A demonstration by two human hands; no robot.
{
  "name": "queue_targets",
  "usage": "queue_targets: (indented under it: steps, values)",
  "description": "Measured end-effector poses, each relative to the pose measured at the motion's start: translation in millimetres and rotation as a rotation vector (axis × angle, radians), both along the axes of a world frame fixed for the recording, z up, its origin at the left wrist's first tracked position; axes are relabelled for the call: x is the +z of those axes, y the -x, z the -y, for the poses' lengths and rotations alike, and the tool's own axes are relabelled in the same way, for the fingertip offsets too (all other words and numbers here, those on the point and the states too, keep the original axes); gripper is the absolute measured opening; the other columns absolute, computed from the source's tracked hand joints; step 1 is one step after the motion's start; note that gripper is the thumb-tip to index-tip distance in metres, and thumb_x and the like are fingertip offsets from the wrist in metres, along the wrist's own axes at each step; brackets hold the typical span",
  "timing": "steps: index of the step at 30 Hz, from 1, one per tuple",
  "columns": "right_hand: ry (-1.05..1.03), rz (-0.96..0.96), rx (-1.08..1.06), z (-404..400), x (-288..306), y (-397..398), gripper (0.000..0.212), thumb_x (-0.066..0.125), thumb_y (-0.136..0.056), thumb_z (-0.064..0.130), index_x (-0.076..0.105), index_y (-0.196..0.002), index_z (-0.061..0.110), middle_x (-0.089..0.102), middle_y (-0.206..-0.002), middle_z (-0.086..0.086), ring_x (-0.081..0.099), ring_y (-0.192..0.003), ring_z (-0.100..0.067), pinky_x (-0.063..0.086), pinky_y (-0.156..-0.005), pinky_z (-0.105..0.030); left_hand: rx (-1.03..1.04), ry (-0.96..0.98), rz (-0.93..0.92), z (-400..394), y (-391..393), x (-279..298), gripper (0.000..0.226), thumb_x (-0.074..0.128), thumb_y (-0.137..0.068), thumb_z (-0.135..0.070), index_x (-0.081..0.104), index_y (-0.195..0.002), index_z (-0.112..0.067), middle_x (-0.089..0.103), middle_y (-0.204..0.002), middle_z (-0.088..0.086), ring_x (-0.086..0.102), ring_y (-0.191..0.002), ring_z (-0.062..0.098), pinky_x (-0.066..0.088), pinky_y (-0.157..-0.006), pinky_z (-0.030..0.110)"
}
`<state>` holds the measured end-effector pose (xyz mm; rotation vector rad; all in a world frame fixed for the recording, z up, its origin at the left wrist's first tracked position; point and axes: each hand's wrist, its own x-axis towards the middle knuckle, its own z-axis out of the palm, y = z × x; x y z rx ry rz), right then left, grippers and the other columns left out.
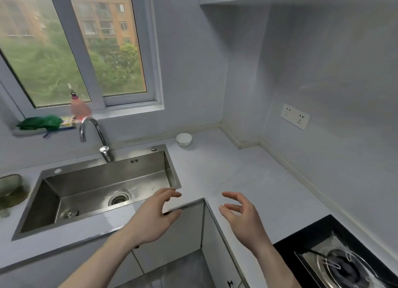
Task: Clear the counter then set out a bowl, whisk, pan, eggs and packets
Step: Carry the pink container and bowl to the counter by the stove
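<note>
My left hand [154,216] and my right hand [241,214] hover side by side above the inner corner of the pale grey L-shaped counter [226,171]. Both hold nothing, and their fingers are loosely curved and spread. A small white round container [184,139] stands far back on the counter near the wall, well beyond both hands. No bowl, whisk, pan, eggs or packets show anywhere in the head view.
A steel sink [103,190] with a chrome tap [94,134] lies to the left. A gas hob [342,264] sits at lower right. A greenish glass dish [11,193] stands at far left. On the windowsill lie a green cloth [41,122] and a pink bottle [79,106]. A wall socket [295,116] is at right.
</note>
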<state>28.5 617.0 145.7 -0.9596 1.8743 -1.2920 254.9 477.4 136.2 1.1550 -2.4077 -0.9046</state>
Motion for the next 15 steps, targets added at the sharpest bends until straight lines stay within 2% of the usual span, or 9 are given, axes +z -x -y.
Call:
queue_targets:
  steps: [6,10,15]
  values:
    - [-0.039,-0.042,0.084,70,-6,37,0.029,0.069,-0.092,0.032,0.061,-0.115,0.046,0.06,-0.123,0.024,0.058,-0.111,0.009,0.046,-0.079,-0.014,0.048,-0.048,0.002,61,22,-19,0.037,0.065,-0.091,-0.041,0.057,-0.127,-0.04,0.045,-0.139,-0.026,0.054,-0.116,0.0,0.048,-0.09,0.017]
    - [-0.082,-0.079,0.101,105,-13,56,0.029,0.069,-0.092,0.033,0.06,-0.115,0.047,0.058,-0.126,0.022,0.057,-0.112,0.008,0.045,-0.077,-0.011,0.064,-0.072,0.045,105,26,-38,0.035,0.065,-0.089,-0.043,0.057,-0.124,-0.043,0.047,-0.137,-0.026,0.062,-0.105,0.005,0.048,-0.093,0.024]
    - [-0.133,-0.083,0.072,144,-23,74,0.029,0.069,-0.093,0.032,0.059,-0.115,0.049,0.059,-0.123,0.021,0.056,-0.112,0.008,0.044,-0.074,-0.009,0.04,-0.088,0.145,175,46,-57,0.038,0.063,-0.09,-0.045,0.056,-0.127,-0.04,0.049,-0.135,-0.024,0.057,-0.112,0.002,0.048,-0.089,0.022]
